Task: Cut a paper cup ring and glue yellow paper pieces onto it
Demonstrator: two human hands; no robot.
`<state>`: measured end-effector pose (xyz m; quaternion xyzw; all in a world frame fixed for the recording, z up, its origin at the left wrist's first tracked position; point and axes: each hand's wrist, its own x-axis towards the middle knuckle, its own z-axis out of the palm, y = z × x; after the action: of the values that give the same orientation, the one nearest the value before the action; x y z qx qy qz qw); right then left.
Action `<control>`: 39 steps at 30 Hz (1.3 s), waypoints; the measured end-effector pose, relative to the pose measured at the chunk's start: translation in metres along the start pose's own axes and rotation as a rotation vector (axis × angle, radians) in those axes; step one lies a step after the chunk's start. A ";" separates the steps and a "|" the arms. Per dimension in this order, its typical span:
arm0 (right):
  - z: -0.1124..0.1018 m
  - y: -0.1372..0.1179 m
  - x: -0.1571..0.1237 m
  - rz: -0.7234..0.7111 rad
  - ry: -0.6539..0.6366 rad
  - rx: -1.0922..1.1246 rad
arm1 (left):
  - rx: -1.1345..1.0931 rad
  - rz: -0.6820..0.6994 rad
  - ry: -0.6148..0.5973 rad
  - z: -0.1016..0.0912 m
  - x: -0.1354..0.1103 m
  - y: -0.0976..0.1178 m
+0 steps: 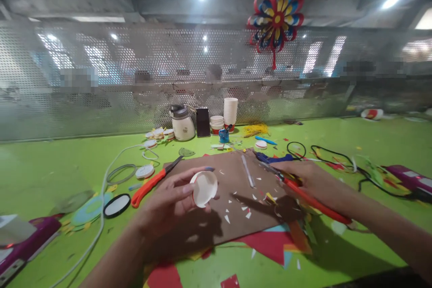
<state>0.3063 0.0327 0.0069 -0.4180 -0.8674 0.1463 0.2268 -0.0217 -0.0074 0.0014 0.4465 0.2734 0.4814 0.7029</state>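
Note:
My left hand (168, 200) is closed round a small white paper cup (204, 188), held on its side above a brown cardboard sheet (232, 198). My right hand (312, 180) rests at the cardboard's right edge, fingers curled over red-handled scissors (313, 198) whose blades point left toward blue-handled scissors (273, 159). White paper scraps (248, 209) are scattered on the cardboard. A thin clear stick (248, 172) lies on it too.
An orange utility knife (153, 181) lies left of the cardboard. Behind stand a white kettle (182, 123), a cup stack (230, 112) and a black box (203, 122). Cables (334, 157), tape rolls (116, 205), coloured paper (270, 245) and purple tools (23, 245) lie on the green table (50, 166). A paper pinwheel (276, 18) hangs on the mesh wall.

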 end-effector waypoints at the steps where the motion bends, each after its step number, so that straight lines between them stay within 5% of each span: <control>1: 0.004 -0.002 0.002 0.051 -0.024 0.134 | 0.019 0.020 0.007 0.001 -0.001 0.000; 5: 0.021 -0.018 0.009 0.112 -0.040 0.386 | 0.253 0.146 0.094 0.003 0.000 -0.002; 9: 0.035 -0.034 0.013 0.068 -0.023 0.339 | 0.554 0.339 0.258 0.002 0.005 -0.006; 14: 0.048 -0.035 0.011 0.022 0.018 0.272 | 0.664 0.462 0.335 0.000 0.010 -0.014; 20: 0.054 -0.033 0.002 0.005 0.023 0.271 | 0.653 0.446 0.522 0.007 0.012 -0.021; 31: 0.067 -0.040 -0.016 0.008 0.015 -0.006 | 0.696 0.387 0.537 -0.001 0.016 -0.024; 39: 0.068 -0.041 -0.015 -0.114 0.075 -0.189 | 0.833 0.378 0.480 -0.004 0.014 -0.027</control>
<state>0.2527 -0.0089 -0.0369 -0.3929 -0.8906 0.0352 0.2265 -0.0079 0.0038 -0.0239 0.6072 0.5099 0.5392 0.2839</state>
